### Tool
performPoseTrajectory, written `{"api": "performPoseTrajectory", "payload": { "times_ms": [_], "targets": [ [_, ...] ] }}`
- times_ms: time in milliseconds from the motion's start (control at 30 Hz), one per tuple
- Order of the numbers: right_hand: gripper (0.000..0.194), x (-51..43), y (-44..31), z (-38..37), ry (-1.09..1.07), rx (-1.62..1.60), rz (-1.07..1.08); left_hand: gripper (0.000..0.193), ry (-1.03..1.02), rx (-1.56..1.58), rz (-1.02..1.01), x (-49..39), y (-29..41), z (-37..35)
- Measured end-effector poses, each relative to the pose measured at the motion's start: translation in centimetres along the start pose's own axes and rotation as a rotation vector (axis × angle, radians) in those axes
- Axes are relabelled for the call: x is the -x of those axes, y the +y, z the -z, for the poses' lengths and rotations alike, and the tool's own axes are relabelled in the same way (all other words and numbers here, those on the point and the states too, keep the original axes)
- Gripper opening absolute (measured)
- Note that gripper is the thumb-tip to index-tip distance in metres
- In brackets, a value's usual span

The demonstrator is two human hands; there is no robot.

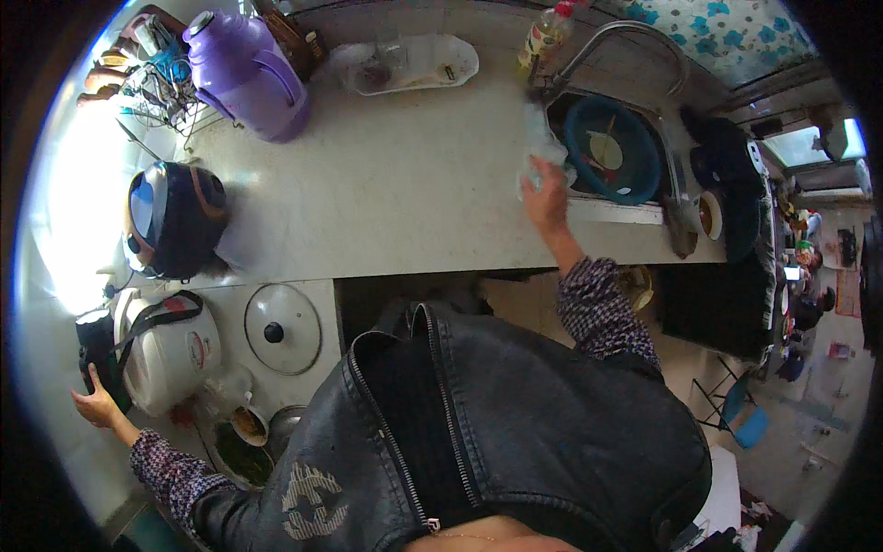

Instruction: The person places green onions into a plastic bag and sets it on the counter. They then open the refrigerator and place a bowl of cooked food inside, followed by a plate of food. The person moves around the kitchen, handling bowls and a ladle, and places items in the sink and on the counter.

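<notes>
My right hand (550, 196) is at the left edge of the sink, its fingers on a pale, crumpled cloth or plastic bag (541, 141) that is blurred. Beside it, a blue plastic basin (652, 169) sits in the sink, holding water, a pale round piece and small scraps. Far to the left, my left hand (100, 407) has its fingers spread, up against a dark cylindrical container (96, 338). Right next to that container stands a white rice cooker or similar appliance (172, 352) with a black handle.
A purple thermos jug (252, 83), a black rice cooker (176, 221) and a white tray (434, 65) stand on the countertop (386, 179). A curved faucet (621, 27) arches over the sink beside a bottle (545, 38). A glass lid (283, 328) and bowls (241, 452) lie left of my body.
</notes>
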State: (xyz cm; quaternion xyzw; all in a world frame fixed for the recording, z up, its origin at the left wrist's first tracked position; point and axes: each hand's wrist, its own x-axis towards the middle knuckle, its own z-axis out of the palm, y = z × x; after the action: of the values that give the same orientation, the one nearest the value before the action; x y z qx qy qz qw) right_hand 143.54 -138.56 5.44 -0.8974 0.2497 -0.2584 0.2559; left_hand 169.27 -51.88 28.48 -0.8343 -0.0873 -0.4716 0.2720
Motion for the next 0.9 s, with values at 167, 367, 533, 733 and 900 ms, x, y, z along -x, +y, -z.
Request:
{"api": "performPoseTrajectory", "payload": {
  "times_ms": [167,367,533,733,900],
  "targets": [
    [0.047,-2.6,4.7,0.3,-0.067,0.392,0.014,0.057,0.282,0.216,-0.12,1.1,7.3,8.7],
    [0.038,-3.3,8.5,-2.8,-0.216,0.12,0.104,0.047,-0.076,0.799,-0.121,10.4,23.7,21.3],
    [0.032,0.6,2.4,-6.9,-0.526,-0.076,0.439,0.051,-0.389,1.103,-0.133,19.3,37.4,31.5],
    [0.04,1.1,2.0,-9.9,-0.552,0.19,0.777,0.055,-0.84,1.456,-0.003,26.2,48.2,41.4],
    [0.039,-5.2,11.1,-6.4,-0.285,0.124,0.44,0.054,-0.855,1.359,-0.027,28.2,49.4,44.1]
  ]
}}
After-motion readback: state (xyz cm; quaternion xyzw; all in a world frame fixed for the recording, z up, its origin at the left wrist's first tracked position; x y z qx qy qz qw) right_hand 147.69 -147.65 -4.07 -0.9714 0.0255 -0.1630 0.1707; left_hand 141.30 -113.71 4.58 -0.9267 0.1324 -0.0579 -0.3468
